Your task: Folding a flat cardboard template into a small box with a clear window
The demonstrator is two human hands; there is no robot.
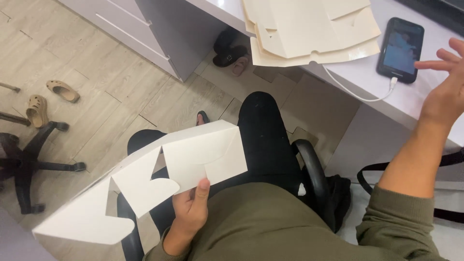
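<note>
Tabletop (pixel 415 96) carries a stack of flat cream box blanks (pixel 309 34) and a phone (pixel 400 47) on a white cable (pixel 353 92). Left hand (pixel 191 208) holds a half-folded white carton (pixel 145 179) over the lap, thumb pinching its edge. Right hand (pixel 444 92) hovers by the phone, fingers spread.

The floor (pixel 121 92) is pale wood-look planking with staggered seams, evenly lit. At the far left a grey drawer cabinet (pixel 145 34) stands beside the white bench (pixel 411 96), which runs along the far right. A pair of tan clogs (pixel 48 99) lies on the floor at left, near the black star base of a swivel chair (pixel 29 162). Dark sandals (pixel 231 52) sit in the shade under the bench. A black chair armrest (pixel 311 169) curves at near centre.
</note>
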